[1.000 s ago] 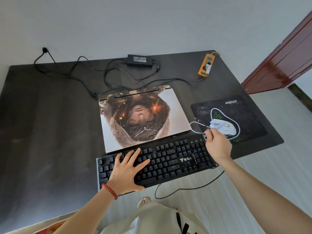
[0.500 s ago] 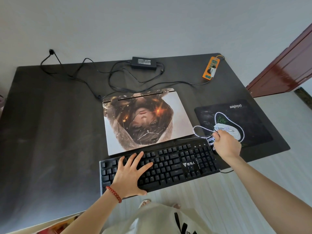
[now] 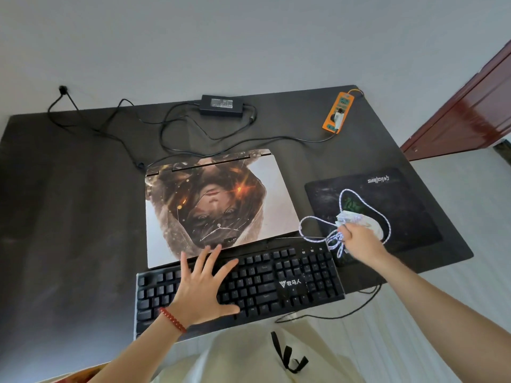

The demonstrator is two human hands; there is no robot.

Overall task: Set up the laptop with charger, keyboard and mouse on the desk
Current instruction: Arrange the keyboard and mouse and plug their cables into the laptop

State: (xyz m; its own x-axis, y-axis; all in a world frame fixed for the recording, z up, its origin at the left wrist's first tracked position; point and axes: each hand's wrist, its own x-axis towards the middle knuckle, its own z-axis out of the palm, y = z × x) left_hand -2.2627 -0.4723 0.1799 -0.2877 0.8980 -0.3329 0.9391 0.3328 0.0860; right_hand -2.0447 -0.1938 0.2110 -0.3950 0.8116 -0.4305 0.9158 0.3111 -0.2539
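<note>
Head view: a dark table (image 3: 69, 217) carries one closed laptop (image 3: 218, 203) at the centre, its lid covered by a printed portrait skin in browns and white with orange sparks, hinge edge toward 12 o'clock. Just at 6 o'clock of the laptop lies one black keyboard (image 3: 276, 283) with a white logo on its lower right keys; its near edge overhangs the table rim, and its black cable (image 3: 345, 310) loops off toward 4 o'clock. At 12 o'clock from the laptop sits one black charger brick (image 3: 222, 105), its thin black leads curling across the table, one reaching the laptop's far-left corner and one running toward 2 o'clock to one orange power strip (image 3: 338, 111). At 3 o'clock of the laptop lies one dark mouse pad (image 3: 401, 205), and on it one white mouse (image 3: 367, 221) with a white braided cord (image 3: 312, 230) looping between pad and laptop.

The left hand (image 3: 203, 288), a red bead bracelet (image 3: 172, 319) on its wrist, lies flat on the keyboard's left half with fingers spread apart. The right hand (image 3: 360, 240) is closed, pinching the bunched braided cord just beside the mouse at the pad's near-left edge.
</note>
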